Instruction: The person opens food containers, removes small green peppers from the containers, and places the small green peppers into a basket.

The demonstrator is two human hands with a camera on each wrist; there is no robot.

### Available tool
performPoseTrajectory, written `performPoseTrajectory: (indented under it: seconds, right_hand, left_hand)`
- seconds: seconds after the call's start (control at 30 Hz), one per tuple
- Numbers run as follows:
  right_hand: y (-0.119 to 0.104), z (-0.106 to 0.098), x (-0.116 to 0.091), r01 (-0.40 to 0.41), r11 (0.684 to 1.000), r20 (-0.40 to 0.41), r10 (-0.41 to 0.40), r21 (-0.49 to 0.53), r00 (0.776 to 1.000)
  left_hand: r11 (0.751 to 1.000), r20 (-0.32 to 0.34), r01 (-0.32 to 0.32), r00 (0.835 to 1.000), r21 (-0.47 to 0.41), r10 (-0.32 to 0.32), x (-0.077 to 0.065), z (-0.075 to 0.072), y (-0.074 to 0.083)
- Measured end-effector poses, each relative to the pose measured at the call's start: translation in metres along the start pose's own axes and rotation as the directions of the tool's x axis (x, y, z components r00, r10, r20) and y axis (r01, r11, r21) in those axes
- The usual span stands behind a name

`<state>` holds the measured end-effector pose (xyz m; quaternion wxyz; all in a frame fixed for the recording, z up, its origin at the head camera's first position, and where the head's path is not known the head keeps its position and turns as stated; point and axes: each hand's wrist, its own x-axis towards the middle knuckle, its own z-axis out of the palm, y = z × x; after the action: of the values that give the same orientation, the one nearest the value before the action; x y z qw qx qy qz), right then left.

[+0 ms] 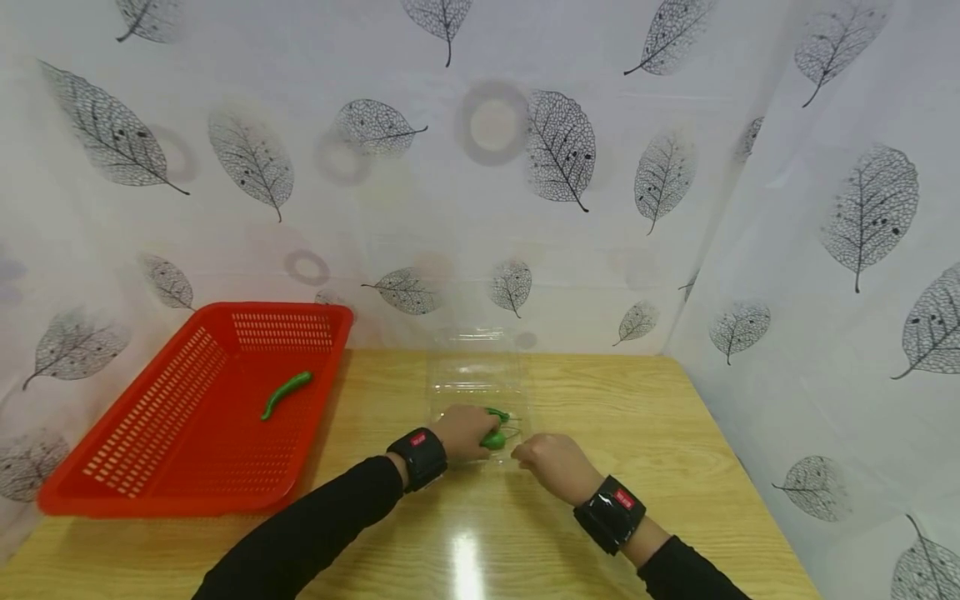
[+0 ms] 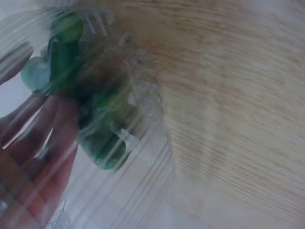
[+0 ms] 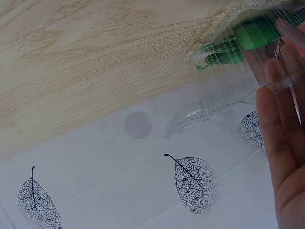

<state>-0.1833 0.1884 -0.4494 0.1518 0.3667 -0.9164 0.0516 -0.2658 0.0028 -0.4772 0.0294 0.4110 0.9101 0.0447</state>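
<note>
A clear plastic clamshell box (image 1: 474,385) stands on the table with its lid raised at the back. Several green peppers (image 1: 493,440) lie in it, thin stems pointing right. My left hand (image 1: 467,430) reaches into the box over the peppers. Through the ribbed wall in the left wrist view, its thumb and fingertips (image 2: 62,107) come round a green pepper (image 2: 64,57); motion blurs this. My right hand (image 1: 557,463) holds the box's front right rim. Its long fingers (image 3: 276,129) lie along that rim in the right wrist view.
On the left is a red plastic basket (image 1: 187,504) with slotted sides. One green chili pepper (image 1: 286,395) lies in it. Leaf-patterned white sheeting (image 1: 480,208) rises behind the wooden table (image 1: 630,400) and along its right side.
</note>
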Motion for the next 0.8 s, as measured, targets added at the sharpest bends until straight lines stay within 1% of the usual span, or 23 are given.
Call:
performPoseTrajectory:
  seconds: [0.23,0.47,0.6,0.8]
  right_hand:
    - [-0.0007,-0.0013,0.0000,0.004,1.000,-0.007,-0.004,0.006,1.000]
    - [0.0003,-0.0002,0.0009,0.004,1.000,0.012,-0.004,0.016,1.000]
    - [0.0003,-0.0005,0.0011,0.002,1.000,0.016,-0.003,0.016,1.000]
    - [0.0006,-0.0002,0.0007,0.007,1.000,0.002,-0.007,0.010,1.000]
  left_hand:
    - [1.000,-0.004,-0.002,1.000,0.013,0.002,0.0018,0.0019,0.0013]
    - [0.999,-0.030,-0.018,0.999,0.047,0.019,0.0027,0.0085,-0.0001]
    - [0.999,-0.035,-0.022,0.999,0.039,0.023,0.0021,0.0073,0.0011]
    - [1.000,-0.019,-0.019,1.000,0.003,0.019,0.0035,0.0060,0.0020]
